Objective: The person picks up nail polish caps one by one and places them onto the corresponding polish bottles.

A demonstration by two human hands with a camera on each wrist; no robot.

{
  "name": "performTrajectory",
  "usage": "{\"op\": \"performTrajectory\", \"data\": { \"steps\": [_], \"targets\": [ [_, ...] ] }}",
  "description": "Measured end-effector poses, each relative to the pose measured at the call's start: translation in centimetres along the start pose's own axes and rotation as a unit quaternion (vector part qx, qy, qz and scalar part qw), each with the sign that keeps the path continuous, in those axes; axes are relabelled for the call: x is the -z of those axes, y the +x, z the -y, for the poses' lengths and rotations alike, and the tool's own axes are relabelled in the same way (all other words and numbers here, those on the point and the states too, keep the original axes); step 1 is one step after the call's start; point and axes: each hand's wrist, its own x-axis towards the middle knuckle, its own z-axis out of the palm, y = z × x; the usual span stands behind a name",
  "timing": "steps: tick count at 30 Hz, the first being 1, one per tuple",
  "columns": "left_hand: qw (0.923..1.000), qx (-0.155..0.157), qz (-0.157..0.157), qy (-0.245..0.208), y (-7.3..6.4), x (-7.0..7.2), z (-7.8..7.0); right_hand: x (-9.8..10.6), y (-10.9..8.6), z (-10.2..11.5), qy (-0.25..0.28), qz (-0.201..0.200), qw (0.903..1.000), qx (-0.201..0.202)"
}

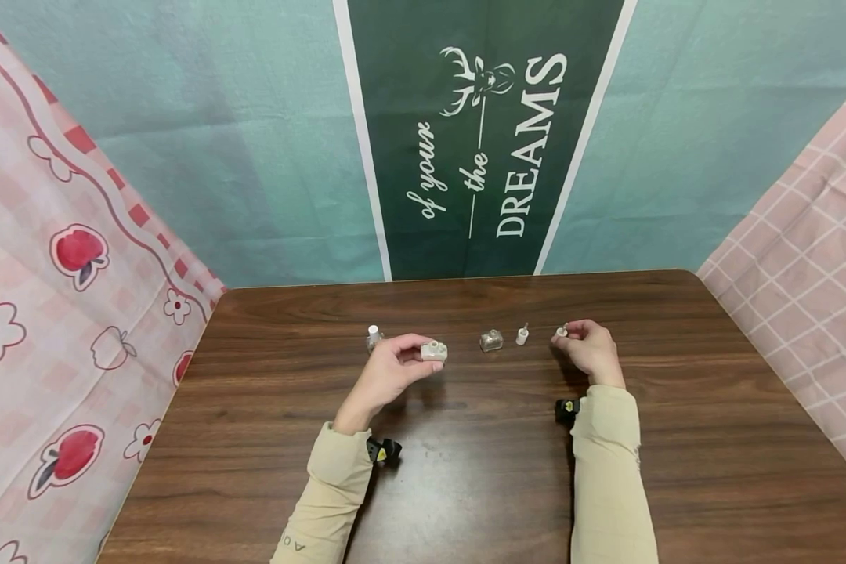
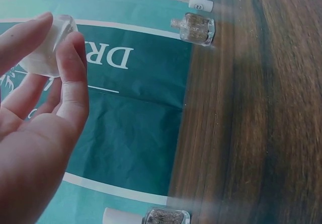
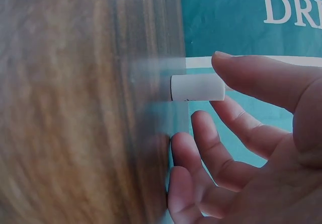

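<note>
Left hand (image 1: 386,377) pinches uncapped pale bottle (image 1: 433,353) above table (image 1: 479,501); right hand (image 1: 594,352) pinches upended white brush cap (image 1: 561,333) toward far edge; between hands, uncapped glitter bottle (image 1: 491,341) and second upended cap (image 1: 522,337); capped bottle (image 1: 374,334) just beyond left hand, nearest far left corner

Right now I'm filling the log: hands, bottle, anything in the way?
Left hand holds uncapped bottle. Right hand at white cap, grip unclear. Between them: second bottle, second cap.
</note>
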Motion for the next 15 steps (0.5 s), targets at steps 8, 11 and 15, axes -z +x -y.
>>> {"op": "performTrajectory", "data": {
  "steps": [8,11,15],
  "targets": [
    [1.0,0.002,0.002,-0.001,-0.04,0.07,-0.04,-0.34,0.24,-0.15,-0.009,-0.011,0.9999,-0.002],
    [1.0,0.002,0.002,-0.001,-0.03,0.06,-0.04,-0.37,0.24,-0.09,-0.01,-0.011,0.9999,-0.005],
    [1.0,0.004,0.003,0.0,-0.04,0.04,-0.1,-0.33,0.22,0.02,-0.011,-0.007,0.9999,-0.008]
  ]
}}
